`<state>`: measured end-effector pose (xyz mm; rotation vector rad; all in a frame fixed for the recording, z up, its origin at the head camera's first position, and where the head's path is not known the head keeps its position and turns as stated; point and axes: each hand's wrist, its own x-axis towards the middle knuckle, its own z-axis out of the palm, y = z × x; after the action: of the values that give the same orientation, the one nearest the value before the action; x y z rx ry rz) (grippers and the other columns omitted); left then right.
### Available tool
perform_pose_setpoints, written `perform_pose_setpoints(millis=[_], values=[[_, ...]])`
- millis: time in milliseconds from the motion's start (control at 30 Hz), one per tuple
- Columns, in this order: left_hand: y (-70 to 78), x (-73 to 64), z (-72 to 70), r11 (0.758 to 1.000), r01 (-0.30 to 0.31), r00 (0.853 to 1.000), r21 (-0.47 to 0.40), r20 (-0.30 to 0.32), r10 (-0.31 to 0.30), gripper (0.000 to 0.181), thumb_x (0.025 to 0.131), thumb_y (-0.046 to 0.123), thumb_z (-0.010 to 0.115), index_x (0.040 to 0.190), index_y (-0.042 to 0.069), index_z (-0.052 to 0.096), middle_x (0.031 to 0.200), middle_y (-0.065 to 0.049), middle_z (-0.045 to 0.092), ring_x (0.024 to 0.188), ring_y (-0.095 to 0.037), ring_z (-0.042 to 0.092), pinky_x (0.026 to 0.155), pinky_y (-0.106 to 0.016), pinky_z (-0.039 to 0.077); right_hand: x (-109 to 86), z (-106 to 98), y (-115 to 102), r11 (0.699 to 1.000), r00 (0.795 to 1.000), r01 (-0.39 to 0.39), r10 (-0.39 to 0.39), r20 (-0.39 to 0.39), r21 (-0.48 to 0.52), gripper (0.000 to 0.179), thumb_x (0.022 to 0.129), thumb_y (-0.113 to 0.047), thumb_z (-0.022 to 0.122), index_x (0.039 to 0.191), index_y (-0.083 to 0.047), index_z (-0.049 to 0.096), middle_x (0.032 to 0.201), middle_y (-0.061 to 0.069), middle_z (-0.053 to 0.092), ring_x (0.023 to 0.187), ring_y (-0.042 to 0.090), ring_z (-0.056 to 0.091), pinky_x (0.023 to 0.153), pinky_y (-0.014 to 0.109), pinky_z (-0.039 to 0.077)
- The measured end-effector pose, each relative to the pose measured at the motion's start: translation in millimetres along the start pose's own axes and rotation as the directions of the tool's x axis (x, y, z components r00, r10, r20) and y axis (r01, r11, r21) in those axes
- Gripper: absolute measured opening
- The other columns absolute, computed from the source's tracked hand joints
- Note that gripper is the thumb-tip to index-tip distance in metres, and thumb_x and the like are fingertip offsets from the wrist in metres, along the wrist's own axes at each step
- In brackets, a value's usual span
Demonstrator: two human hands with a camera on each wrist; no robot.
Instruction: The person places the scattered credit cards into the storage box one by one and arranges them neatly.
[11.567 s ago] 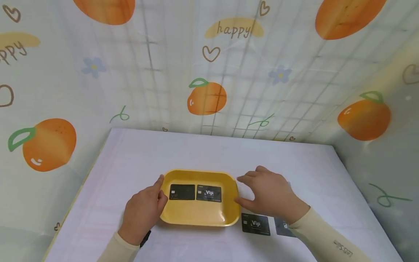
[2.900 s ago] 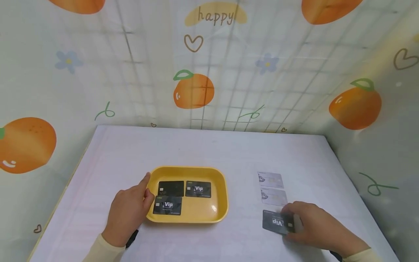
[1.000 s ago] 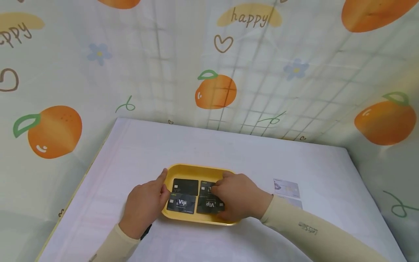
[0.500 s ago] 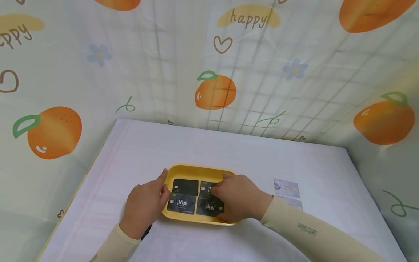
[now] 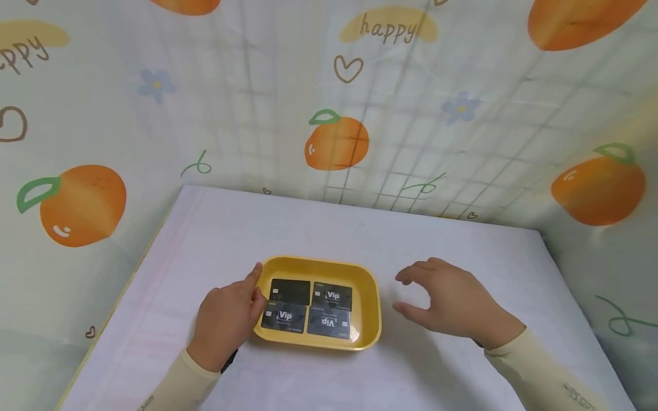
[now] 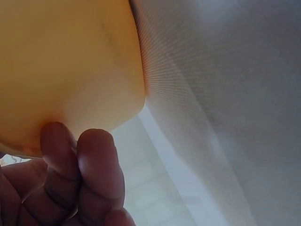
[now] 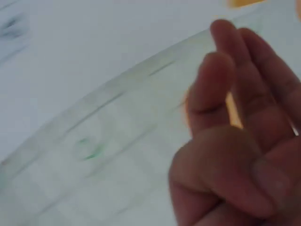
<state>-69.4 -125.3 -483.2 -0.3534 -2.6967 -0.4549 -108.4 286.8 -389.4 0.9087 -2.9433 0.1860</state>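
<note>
On the table a yellow tray [image 5: 369,337] holds several black VIP cards in two rows. The upper row has a plain dark card [image 5: 293,291] and a Vip card [image 5: 341,295]. Below them lie another Vip card [image 5: 295,321] and an upside-down Vip card [image 5: 319,328]. My left hand [image 5: 226,319] grips the tray's left end, thumb over the rim; its curled fingers [image 6: 96,162] touch the outer wall in the left wrist view. My right hand [image 5: 447,302] hovers right of the tray, thumb and fingers spread apart with nothing between them.
The white table [image 5: 334,222] meets a curtain [image 5: 247,125] printed with oranges along its back edge. The right hand and forearm cover the spot where two pale cards lay earlier.
Two black cards have joined the tray's lower row over these frames. Since half a second ago, my right hand has let go of the upside-down card and moved right, out of the tray.
</note>
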Motion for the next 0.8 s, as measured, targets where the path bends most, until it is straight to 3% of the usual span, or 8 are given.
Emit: perform_pose_setpoints(millis=[100,267,400,533,800], values=[[-0.5,-0.7,0.6,1.0,0.016,1.0,-0.009,0.008,-0.016,0.051,0.096,0.019,0.059,0.145,0.008,0.066,0.054,0.012,0.034,0.045,-0.009,0.027,0.044,-0.028,0.026,-20.4,4,29,0.993,0.993,-0.12,0.12,0.019,0.005,0.049,0.086,-0.063,0.079,0.115,-0.024,0.076,0.107,-0.011,0.07,0.097,0.014,0.066,0.077,0.043,0.057],[-1.8,-1.7,-0.4,0.999,0.044,0.999,-0.014,0.016,-0.043,0.052,0.095,0.019,0.059,0.145,0.01,0.066,0.053,0.01,0.033,0.044,-0.01,0.025,0.043,-0.029,0.025,-50.2,13,70,0.964,0.956,-0.266,0.263,0.128,0.005,0.062,0.083,-0.066,0.08,0.123,-0.018,0.075,0.118,-0.001,0.072,0.106,0.025,0.069,0.084,0.054,0.057],[-0.4,-1.5,-3.3,0.999,0.044,0.999,-0.024,-0.004,-0.044,0.051,0.094,0.018,0.06,0.144,0.009,0.067,0.052,0.009,0.032,0.043,-0.01,0.024,0.041,-0.029,0.024,-67.9,20,89,0.951,0.936,-0.309,0.305,0.174,-0.006,0.067,0.079,-0.058,0.087,0.129,-0.016,0.072,0.119,0.002,0.07,0.102,0.026,0.069,0.08,0.054,0.056],[2.1,-2.2,-3.8,0.998,0.052,0.999,-0.034,-0.011,-0.052,0.05,0.094,0.018,0.061,0.143,0.008,0.067,0.05,0.009,0.032,0.041,-0.009,0.024,0.04,-0.028,0.024,-78.4,27,98,0.947,0.93,-0.32,0.315,0.188,0.0,0.07,0.075,-0.052,0.091,0.131,-0.016,0.071,0.116,0.0,0.069,0.099,0.023,0.067,0.077,0.05,0.055],[7.9,-5.4,-0.3,0.997,0.068,0.998,-0.038,0.016,-0.067,0.051,0.095,0.021,0.059,0.145,0.009,0.066,0.05,0.009,0.034,0.04,-0.01,0.027,0.04,-0.03,0.026,-91.5,35,101,0.945,0.921,-0.327,0.319,0.223,-0.002,0.062,0.071,-0.052,0.093,0.116,-0.015,0.073,0.104,-0.005,0.064,0.091,0.017,0.061,0.08,0.05,0.054]])
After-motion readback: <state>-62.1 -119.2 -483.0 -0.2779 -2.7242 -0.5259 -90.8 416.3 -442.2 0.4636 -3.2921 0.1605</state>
